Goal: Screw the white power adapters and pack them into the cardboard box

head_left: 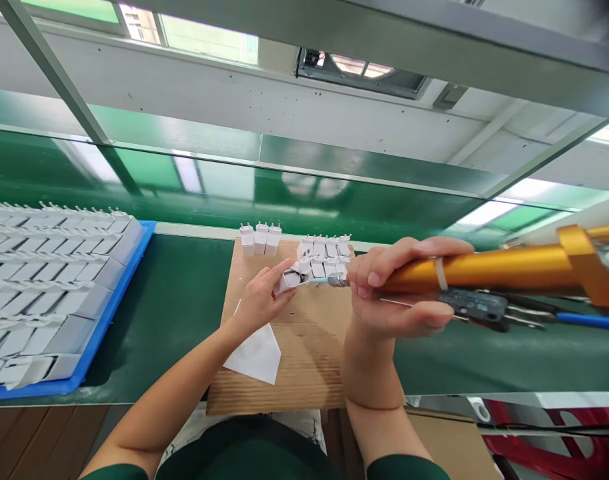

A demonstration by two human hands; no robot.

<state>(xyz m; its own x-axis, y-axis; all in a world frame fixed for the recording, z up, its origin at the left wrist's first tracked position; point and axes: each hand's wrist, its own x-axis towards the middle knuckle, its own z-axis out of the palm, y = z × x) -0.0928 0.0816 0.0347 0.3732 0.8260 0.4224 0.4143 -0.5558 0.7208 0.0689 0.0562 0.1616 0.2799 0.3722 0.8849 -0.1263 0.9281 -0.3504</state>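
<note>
My left hand (261,298) grips a white plug charger housing (287,282) over the board, its open side facing right. My right hand (399,287) is wrapped round a gold barrel-shaped tool (489,267) with a small black switch (477,307) strapped beneath it. The tool's metal nozzle (337,279) has a thin pale blue tip, which points left at the housing; whether they touch I cannot tell. Just behind stand two rows of white plug housings (329,248) with pins up, and three more plug housings (260,239) sit farther left.
A wooden board (309,360) lies on the green bench (179,300), with a white paper sheet (257,353) on it. At left, a blue tray (109,317) holds many rows of white plug housings. A metal frame bar (384,33) crosses overhead. Below right is a cardboard box (449,443).
</note>
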